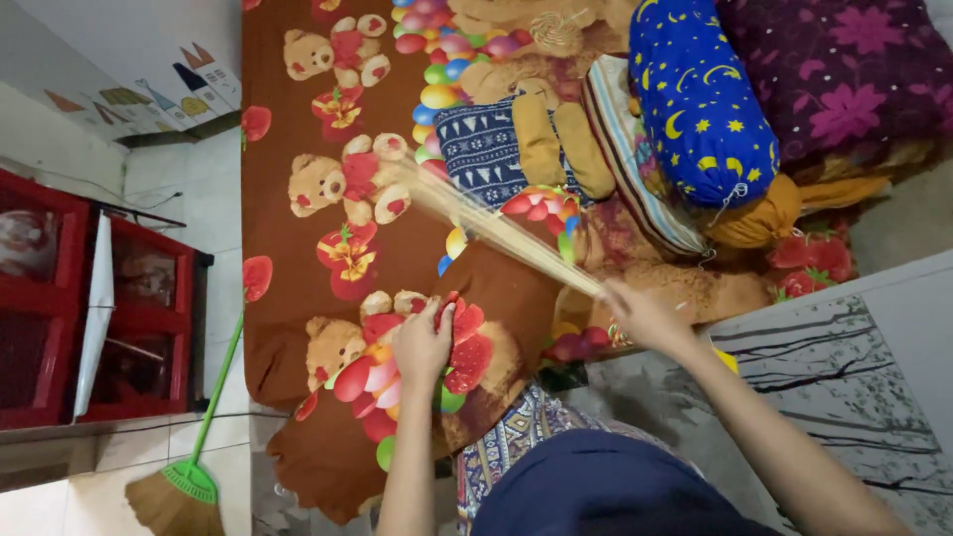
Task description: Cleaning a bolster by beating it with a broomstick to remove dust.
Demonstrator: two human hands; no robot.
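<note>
My left hand (421, 344) presses flat on the brown bedsheet (288, 258) printed with teddy bears, fingers spread near the sheet's lower corner. In my right hand (640, 313) I grip a bundle of thin straw-coloured broom sticks (486, 220), which slants up and left across the sheet, its bristle end blurred. A large teddy bear in a dark patterned jumper (516, 139) lies just beyond the sticks. A blue bolster with yellow moons and stars (700, 99) rests to its right.
A purple flowered pillow (844, 79) lies at the top right. A green-handled broom (199, 437) leans by the bed's left side. Red shelving (89, 318) stands at the left. A grey marbled panel (834, 377) runs along the right.
</note>
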